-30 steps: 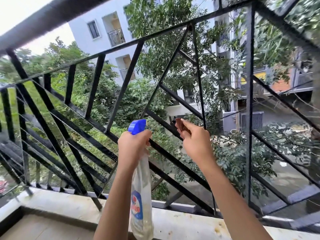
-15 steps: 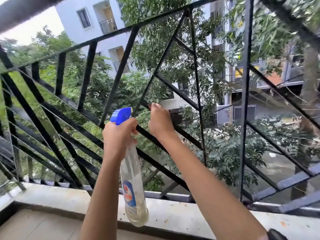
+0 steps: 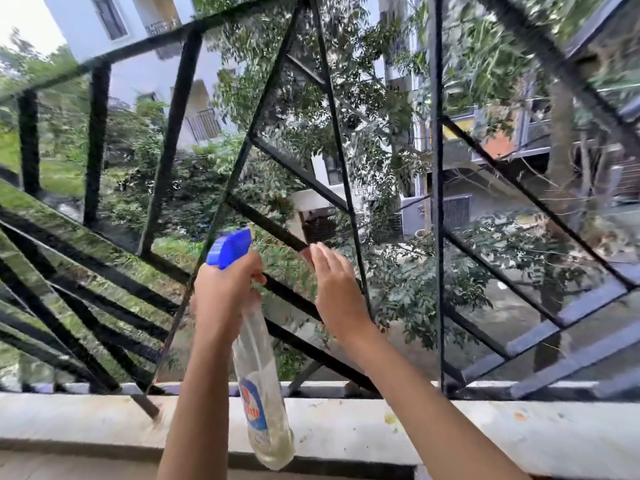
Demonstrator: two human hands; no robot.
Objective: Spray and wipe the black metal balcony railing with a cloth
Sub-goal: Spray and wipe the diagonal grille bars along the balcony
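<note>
- Railing of black metal bars (image 3: 437,202) stands just beyond our hands.
- Our left hand (image 3: 225,296) grips a clear plastic spray bottle with blue trigger head (image 3: 258,372).
- Our right hand (image 3: 337,292), fingers straight, rests against the railing.

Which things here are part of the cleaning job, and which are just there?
In the job: black railing, spray bottle gripped by left hand, right hand, fingers straight, at a bar. No cloth shows.
Just there: ledge, trees, buildings beyond.

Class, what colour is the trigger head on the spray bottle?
The spray bottle has a bright blue trigger head, clearest in the head view.
</note>
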